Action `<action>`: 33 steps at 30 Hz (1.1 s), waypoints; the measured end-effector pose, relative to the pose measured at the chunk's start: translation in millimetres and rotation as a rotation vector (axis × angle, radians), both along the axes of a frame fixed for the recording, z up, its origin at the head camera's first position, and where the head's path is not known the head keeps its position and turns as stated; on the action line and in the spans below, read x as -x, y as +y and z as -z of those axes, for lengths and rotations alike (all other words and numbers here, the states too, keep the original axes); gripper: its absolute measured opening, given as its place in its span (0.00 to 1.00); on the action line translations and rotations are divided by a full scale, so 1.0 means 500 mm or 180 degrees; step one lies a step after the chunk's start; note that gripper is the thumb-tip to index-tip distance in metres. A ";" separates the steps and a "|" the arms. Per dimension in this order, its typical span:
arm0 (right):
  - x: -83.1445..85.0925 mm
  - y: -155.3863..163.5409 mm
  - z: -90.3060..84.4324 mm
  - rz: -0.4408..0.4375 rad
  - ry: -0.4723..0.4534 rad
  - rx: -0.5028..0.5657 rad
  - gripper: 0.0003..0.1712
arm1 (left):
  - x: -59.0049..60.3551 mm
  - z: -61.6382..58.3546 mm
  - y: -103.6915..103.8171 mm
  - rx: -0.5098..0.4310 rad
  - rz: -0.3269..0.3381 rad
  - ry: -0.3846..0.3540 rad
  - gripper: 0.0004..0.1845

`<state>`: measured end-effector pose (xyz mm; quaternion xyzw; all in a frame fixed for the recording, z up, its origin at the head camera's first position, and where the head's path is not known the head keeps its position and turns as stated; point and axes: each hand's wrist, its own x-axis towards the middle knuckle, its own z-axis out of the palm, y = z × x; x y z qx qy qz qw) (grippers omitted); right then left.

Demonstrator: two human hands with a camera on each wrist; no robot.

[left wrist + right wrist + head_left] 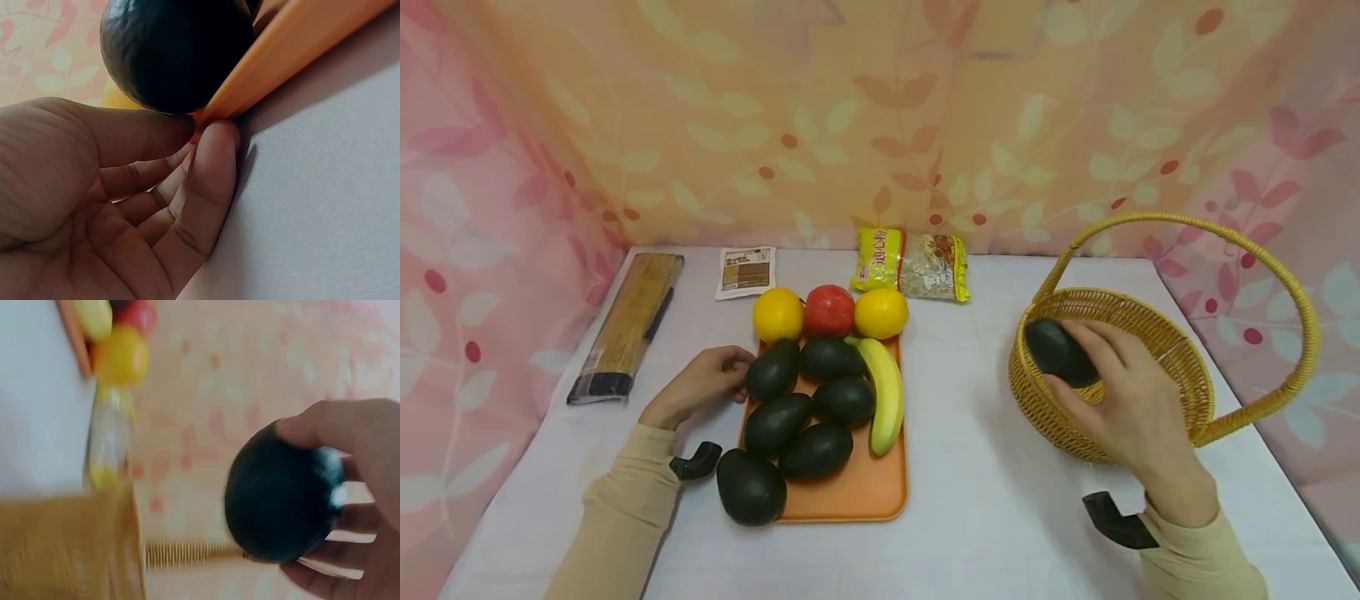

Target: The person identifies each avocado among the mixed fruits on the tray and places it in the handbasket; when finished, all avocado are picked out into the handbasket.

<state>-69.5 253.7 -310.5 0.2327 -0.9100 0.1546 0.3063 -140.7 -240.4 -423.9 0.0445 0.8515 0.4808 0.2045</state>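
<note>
My right hand (1138, 408) grips a dark avocado (1060, 353) over the left side of a woven basket (1037, 410). In the right wrist view the thumb and fingers curl round that avocado, with the basket's wall at lower left. At the left edge of an orange tray (853, 502), my left hand (700, 385) pinches the rim between thumb and forefinger. Several avocados (816, 451) lie on the tray, one nearest the left fingertips and another at the front left corner. A banana (886, 398) lies along the tray's right side.
Two yellow fruits (882, 313) flank a red fruit (829, 311) at the tray's far end. Behind them lie a yellow food bag (913, 263) and a white packet (746, 272). A long brown pack (628, 325) lies far left. The basket's tall handle (1309, 333) arches upward.
</note>
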 end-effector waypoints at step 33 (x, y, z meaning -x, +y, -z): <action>0.038 0.120 0.067 0.0458 -0.2037 -0.0926 0.38 | 0.003 0.009 0.003 -0.0104 -0.0035 0.0008 0.16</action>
